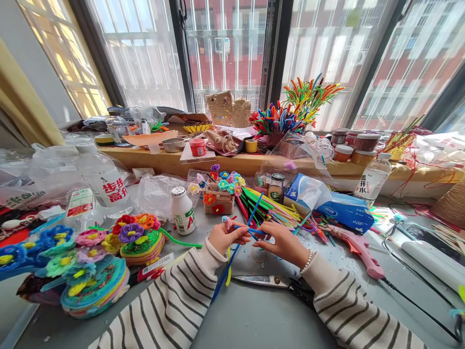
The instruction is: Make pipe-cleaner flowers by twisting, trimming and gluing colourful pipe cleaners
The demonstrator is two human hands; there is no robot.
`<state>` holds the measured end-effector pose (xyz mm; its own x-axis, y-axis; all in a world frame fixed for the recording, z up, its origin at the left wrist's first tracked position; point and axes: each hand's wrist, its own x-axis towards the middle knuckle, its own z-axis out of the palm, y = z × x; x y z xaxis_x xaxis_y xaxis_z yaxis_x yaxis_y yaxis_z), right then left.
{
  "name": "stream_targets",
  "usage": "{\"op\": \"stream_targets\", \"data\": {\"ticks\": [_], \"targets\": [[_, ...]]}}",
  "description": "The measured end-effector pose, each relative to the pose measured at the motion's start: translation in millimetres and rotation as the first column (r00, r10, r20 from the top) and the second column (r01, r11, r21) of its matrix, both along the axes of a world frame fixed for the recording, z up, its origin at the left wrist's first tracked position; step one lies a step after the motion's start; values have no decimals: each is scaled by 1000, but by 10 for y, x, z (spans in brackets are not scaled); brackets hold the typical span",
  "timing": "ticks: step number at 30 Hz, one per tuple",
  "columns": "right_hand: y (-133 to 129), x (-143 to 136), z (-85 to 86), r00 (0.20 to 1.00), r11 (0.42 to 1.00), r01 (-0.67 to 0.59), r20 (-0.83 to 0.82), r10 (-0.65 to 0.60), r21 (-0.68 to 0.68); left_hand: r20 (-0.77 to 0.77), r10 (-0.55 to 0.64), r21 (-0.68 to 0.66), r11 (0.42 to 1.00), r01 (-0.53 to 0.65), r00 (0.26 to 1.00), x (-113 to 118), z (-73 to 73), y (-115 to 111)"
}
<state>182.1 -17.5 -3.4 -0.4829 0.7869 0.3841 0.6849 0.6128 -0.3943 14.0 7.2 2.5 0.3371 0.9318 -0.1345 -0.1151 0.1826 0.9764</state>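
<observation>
In the middle of the head view, my left hand [225,237] pinches blue pipe cleaners [255,208] that cross one another. My right hand [283,242], with a beaded bracelet at the wrist, has its fingers closed on the same blue stems from the other side. One blue stem sticks up between the hands and its lower end hangs toward the table. A yellow strip [228,271] hangs beside it; what holds it is hidden. Below the hands lie scissors [265,280] with black handles. Behind them spreads a bundle of coloured pipe cleaners [271,206].
Pipe-cleaner flowers on round bases [96,286] stand at left, near a white bottle [183,213] and a flower-filled woven basket [219,201]. At right lies a pink glue gun [359,249] with its cord, before a blue tissue pack [341,211]. Jars [366,142] line the sill.
</observation>
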Motion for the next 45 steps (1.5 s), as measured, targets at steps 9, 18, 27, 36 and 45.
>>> {"op": "stream_targets", "data": {"ticks": [9,18,27,36,45], "targets": [[-23,-63,-13,991,966,-81,-124,51,-246,26,-50,-21,999,50,998,-4,-22,1],[32,29,-13,998,977,11,62,2,-214,-179,15,115,993,6,984,-55,-105,80],[40,90,26,998,970,59,47,-49,-235,-249,32,140,990,4,968,-54,-157,88],[54,124,31,991,982,97,108,-80,-164,-329,49,234,972,31,943,-82,-230,111],[55,120,25,993,981,78,101,-61,-175,-410,66,348,933,89,910,-72,-170,43]]}}
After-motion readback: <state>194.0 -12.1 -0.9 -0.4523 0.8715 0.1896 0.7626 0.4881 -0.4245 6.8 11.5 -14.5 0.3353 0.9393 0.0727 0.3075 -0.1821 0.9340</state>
